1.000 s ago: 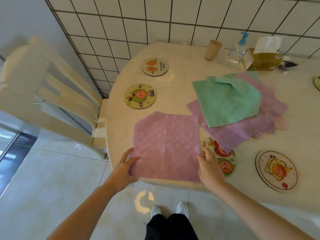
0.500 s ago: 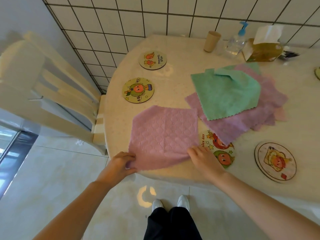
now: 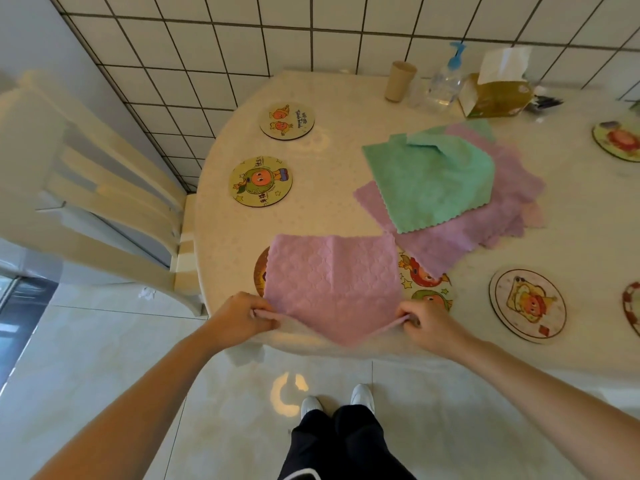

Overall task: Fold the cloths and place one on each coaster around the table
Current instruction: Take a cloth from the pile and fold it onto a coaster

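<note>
A pink cloth (image 3: 332,282) lies at the near edge of the round table (image 3: 346,188). My left hand (image 3: 242,318) pinches its near left corner and my right hand (image 3: 424,322) pinches its near right corner, both lifted slightly off the table. The cloth's near edge sags over the table edge between my hands. It partly covers one coaster (image 3: 260,271) on the left and touches another coaster (image 3: 427,282) on the right. A pile of cloths with a green cloth (image 3: 429,181) on top of pink ones (image 3: 450,244) lies further back.
More round picture coasters sit at the left (image 3: 260,181), back left (image 3: 287,120), right (image 3: 528,304) and far right (image 3: 618,140). A beige cup (image 3: 400,81), a pump bottle (image 3: 446,81) and a tissue box (image 3: 497,93) stand by the tiled wall. A cream chair (image 3: 86,188) stands at the left.
Both hands went from pressing the cloth flat to pinching its near corners and lifting them. The cloth slid toward me, uncovering part of a coaster on its left.
</note>
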